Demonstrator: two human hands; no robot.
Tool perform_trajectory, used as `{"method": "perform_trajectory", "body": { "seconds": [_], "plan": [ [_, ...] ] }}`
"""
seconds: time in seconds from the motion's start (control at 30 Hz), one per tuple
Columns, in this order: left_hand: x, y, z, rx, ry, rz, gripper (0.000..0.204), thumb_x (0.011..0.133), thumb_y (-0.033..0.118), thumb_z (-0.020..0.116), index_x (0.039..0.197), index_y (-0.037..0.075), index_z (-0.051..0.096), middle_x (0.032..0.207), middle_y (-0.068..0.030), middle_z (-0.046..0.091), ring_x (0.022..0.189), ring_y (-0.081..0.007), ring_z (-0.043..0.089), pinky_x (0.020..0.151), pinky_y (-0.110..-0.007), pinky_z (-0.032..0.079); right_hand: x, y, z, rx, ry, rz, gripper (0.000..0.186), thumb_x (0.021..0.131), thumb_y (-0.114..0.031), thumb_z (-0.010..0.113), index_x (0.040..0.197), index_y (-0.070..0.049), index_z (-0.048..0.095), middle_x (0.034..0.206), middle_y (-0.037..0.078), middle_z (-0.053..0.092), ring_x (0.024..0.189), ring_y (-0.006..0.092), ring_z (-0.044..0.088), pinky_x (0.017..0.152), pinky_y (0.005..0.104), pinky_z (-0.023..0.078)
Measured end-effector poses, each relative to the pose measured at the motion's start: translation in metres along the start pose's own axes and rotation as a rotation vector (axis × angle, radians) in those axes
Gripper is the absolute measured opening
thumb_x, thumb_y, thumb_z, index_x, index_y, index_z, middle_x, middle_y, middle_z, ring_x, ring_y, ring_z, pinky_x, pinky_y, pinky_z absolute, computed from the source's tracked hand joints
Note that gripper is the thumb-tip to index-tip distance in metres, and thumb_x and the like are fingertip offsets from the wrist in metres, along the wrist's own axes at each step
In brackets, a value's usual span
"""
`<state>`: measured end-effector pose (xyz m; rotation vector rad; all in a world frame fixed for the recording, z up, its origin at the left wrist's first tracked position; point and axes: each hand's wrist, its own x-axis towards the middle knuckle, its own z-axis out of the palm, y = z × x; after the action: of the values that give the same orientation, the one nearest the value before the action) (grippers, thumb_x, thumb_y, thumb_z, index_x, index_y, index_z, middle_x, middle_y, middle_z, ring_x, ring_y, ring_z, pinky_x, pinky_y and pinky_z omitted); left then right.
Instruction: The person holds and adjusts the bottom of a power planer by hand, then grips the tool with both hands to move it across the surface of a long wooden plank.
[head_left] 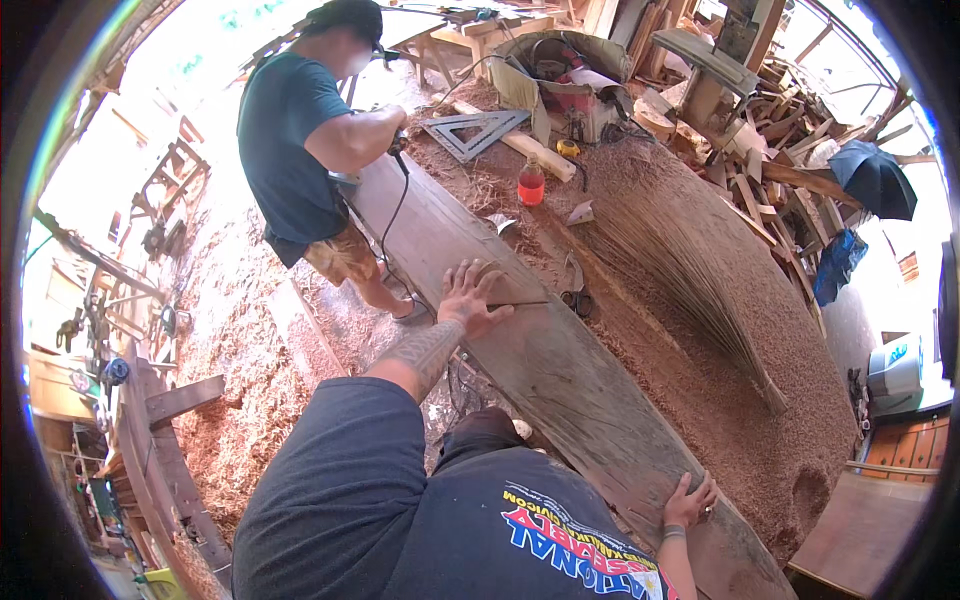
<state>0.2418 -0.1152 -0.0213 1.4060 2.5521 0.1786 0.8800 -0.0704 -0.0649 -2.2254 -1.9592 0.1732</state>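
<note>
A long, wide wooden plank [570, 375] runs from the far left to the near right in front of me. My left hand [472, 298] lies flat on it with the fingers spread, beside a dark crack or joint line across the wood. Farther down the plank, my right hand [690, 503] rests with its fingers stretched over the surface; a ring shows on it. Neither hand holds anything. At the far end a person in a dark teal shirt [290, 135] leans over the plank with a corded power tool, mostly hidden by their arms.
Sawdust and shavings cover the ground. Right of the plank lie a stick broom [690, 290], a bottle of red liquid [531, 184], a metal triangle square [474, 132] and a yellow tape measure [568, 149]. A black cord [400, 205] hangs across the plank. Scrap wood [775, 205] is piled far right.
</note>
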Motion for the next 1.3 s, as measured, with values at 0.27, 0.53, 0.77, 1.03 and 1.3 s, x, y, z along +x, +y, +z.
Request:
{"method": "perform_trajectory", "body": {
  "seconds": [0.27, 0.53, 0.77, 1.03, 1.3],
  "plan": [
    [0.002, -0.001, 0.001, 0.015, -0.018, -0.006, 0.092, 0.092, 0.075, 0.06, 0.167, 0.029, 0.033, 0.176, -0.0098, 0.021, 0.166, -0.0327, 0.006, 0.134, -0.055, 0.002, 0.001, 0.005, 0.003, -0.033, 0.048, -0.044, 0.061, 0.105, -0.048, 0.062, 0.153, -0.012, 0.052, 0.156, 0.021, 0.046, 0.149, 0.041, 0.035, 0.125, 0.0559, 0.026],
    [0.002, -0.001, 0.002, 0.011, -0.015, -0.006, 0.091, 0.092, 0.075, 0.061, 0.166, 0.029, 0.034, 0.177, -0.0102, 0.021, 0.167, -0.0324, 0.006, 0.134, -0.054, 0.001, 0.001, 0.006, 0.004, -0.032, 0.059, -0.059, 0.061, 0.105, -0.048, 0.062, 0.153, -0.012, 0.051, 0.155, 0.019, 0.047, 0.148, 0.0397, 0.035, 0.125, 0.0556, 0.026],
    [0.004, -0.005, 0.01, -0.019, 0.03, 0.008, 0.093, 0.088, 0.075, 0.065, 0.164, 0.028, 0.039, 0.174, -0.012, 0.026, 0.165, -0.0346, 0.011, 0.133, -0.055, 0.004, 0.002, 0.01, 0.008, -0.04, 0.063, -0.067, 0.06, 0.105, -0.048, 0.062, 0.152, -0.012, 0.051, 0.155, 0.019, 0.046, 0.149, 0.0396, 0.036, 0.124, 0.0555, 0.027],
    [0.003, -0.005, 0.011, -0.011, 0.049, 0.011, 0.093, 0.088, 0.074, 0.065, 0.164, 0.028, 0.038, 0.174, -0.0119, 0.027, 0.165, -0.034, 0.012, 0.133, -0.054, 0.004, 0.003, 0.008, 0.006, -0.004, 0.054, -0.066, 0.061, 0.103, -0.045, 0.064, 0.151, -0.009, 0.052, 0.154, 0.021, 0.048, 0.147, 0.0421, 0.038, 0.125, 0.0577, 0.025],
    [0.005, -0.006, 0.013, -0.014, 0.054, 0.017, 0.093, 0.088, 0.073, 0.065, 0.164, 0.029, 0.037, 0.174, -0.0121, 0.026, 0.165, -0.0343, 0.012, 0.133, -0.055, 0.004, 0.002, 0.009, 0.008, 0.034, 0.065, -0.066, 0.061, 0.103, -0.042, 0.065, 0.151, -0.007, 0.052, 0.153, 0.021, 0.048, 0.147, 0.0418, 0.038, 0.124, 0.0573, 0.027]
  ]
}}
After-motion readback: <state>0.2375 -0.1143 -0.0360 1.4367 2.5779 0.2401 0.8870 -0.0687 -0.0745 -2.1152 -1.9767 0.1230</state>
